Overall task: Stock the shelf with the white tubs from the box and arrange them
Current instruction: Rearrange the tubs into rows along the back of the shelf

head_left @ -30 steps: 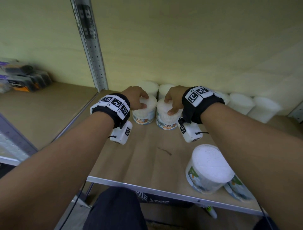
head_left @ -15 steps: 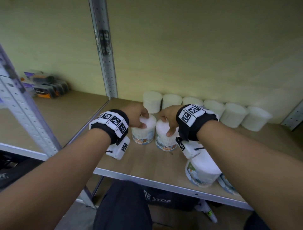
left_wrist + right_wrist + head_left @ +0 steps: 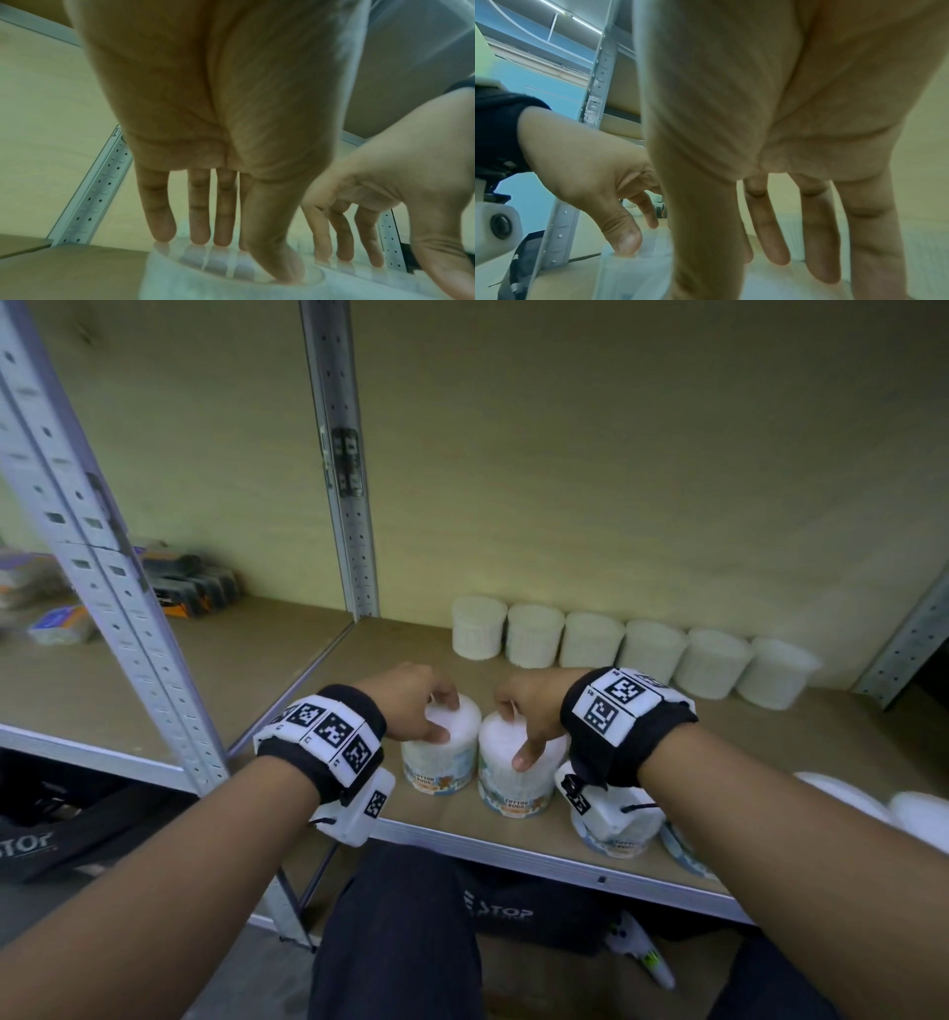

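Tubs sit side by side near the shelf (image 3: 328, 660) front, left hand (image 3: 411, 698) clamped over the left tub (image 3: 441, 762) and right hand (image 3: 529, 706) over the right tub (image 3: 513, 783), likely to slide both toward the back row (image 3: 626, 647); wrist views alone show fingertips (image 3: 197, 233) on the lids.

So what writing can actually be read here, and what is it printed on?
"COTTON BUDS": label of the tub under the left hand.
"COTTON BUDS": label of the tub under the right hand.
"COTTON BUDS": tub at the shelf's front edge, partly hidden.
"STOP": dark bag below the shelf, the start cut off.
Wristband markers: tiny digits, unreadable.
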